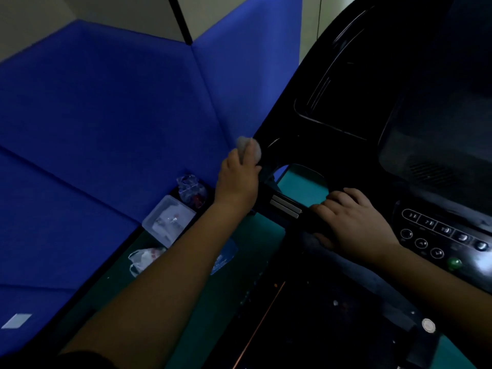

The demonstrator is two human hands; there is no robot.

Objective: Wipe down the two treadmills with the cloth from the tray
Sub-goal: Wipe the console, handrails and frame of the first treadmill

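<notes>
My left hand [238, 179] grips a small whitish cloth [250, 147] and holds it against the left edge of the black treadmill console [346, 102]. My right hand [351, 222] wraps around the treadmill's black handlebar [286, 207], just right of its two silver sensor strips. The console's button panel [442, 235] with round keys and a green button lies to the right of that hand. A clear plastic tray [169, 221] sits on the floor below my left forearm. The scene is dim.
Blue padded wall panels [106, 115] close off the left side and meet in a corner. On the green floor [111, 283] lie a crumpled clear wrapper [191, 189] and a white plastic bag [143, 258]. The treadmill's dark deck [306, 315] runs below.
</notes>
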